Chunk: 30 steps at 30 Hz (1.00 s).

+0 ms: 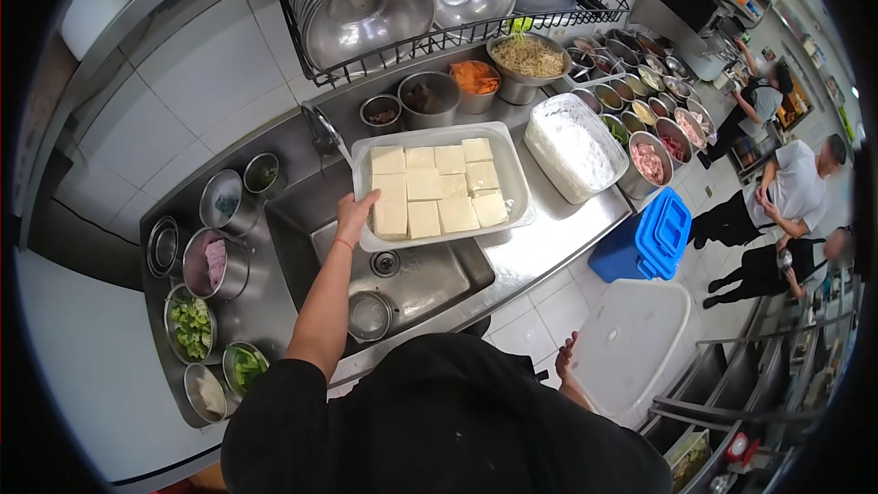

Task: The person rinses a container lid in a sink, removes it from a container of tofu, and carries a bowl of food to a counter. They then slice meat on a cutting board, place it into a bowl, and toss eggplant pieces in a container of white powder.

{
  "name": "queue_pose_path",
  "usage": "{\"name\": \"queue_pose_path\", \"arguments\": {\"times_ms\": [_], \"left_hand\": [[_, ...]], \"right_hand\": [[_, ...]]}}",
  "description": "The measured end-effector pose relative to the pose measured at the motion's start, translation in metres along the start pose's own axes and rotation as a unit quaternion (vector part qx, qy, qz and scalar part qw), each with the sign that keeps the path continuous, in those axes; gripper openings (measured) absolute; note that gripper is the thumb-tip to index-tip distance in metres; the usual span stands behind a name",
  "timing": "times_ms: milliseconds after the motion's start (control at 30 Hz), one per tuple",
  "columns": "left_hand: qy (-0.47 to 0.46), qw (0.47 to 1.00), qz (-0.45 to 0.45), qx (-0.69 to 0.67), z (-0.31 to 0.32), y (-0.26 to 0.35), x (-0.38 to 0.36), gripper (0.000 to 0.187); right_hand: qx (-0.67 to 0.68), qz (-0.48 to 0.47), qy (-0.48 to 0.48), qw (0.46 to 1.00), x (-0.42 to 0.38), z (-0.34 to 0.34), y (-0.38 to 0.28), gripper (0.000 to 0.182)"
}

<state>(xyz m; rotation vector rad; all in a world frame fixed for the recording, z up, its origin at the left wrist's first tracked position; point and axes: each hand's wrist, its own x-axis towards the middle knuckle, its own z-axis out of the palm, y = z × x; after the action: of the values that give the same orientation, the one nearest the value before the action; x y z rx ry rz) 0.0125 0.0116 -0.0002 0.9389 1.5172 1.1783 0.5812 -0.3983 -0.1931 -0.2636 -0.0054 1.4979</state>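
My left hand (352, 217) grips the left side of a white plastic tub (518, 165), with the thumb over its rim. Several pale blocks of tofu (423, 185) lie in rows inside the tub. It sits partly over the steel sink (430, 279) and partly over the counter, beside the faucet (320, 128). Down at my right side, my right hand (567, 364) is closed on the edge of a translucent white lid (631, 338), held off the counter. Some of that hand's fingers are hidden behind the lid.
Right of the tub stands another white tub (576, 148) holding white contents. A blue lidded bin (645, 236) is on the floor. Metal bowls with greens (191, 327) line the left counter. A wire rack (457, 37) of bowls hangs above. Several people (791, 187) stand at right.
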Motion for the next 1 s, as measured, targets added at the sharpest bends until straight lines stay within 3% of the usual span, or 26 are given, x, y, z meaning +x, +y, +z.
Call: {"name": "queue_pose_path", "arguments": {"times_ms": [333, 667, 1000], "left_hand": [[-0.002, 0.997, -0.073, -0.027, -0.002, 0.004, -0.005, 0.042], [-0.012, 0.999, -0.033, -0.012, -0.007, -0.032, 0.016, 0.043], [-0.014, 0.999, -0.045, -0.003, -0.006, -0.018, 0.008, 0.042]], "right_hand": [[0.030, 0.033, -0.034, 0.998, 0.010, -0.002, 0.006, 0.065], [0.010, 0.029, -0.021, 0.999, 0.014, 0.000, 0.005, 0.064], [-0.005, 0.023, -0.008, 1.000, 0.016, 0.004, 0.002, 0.061]]}}
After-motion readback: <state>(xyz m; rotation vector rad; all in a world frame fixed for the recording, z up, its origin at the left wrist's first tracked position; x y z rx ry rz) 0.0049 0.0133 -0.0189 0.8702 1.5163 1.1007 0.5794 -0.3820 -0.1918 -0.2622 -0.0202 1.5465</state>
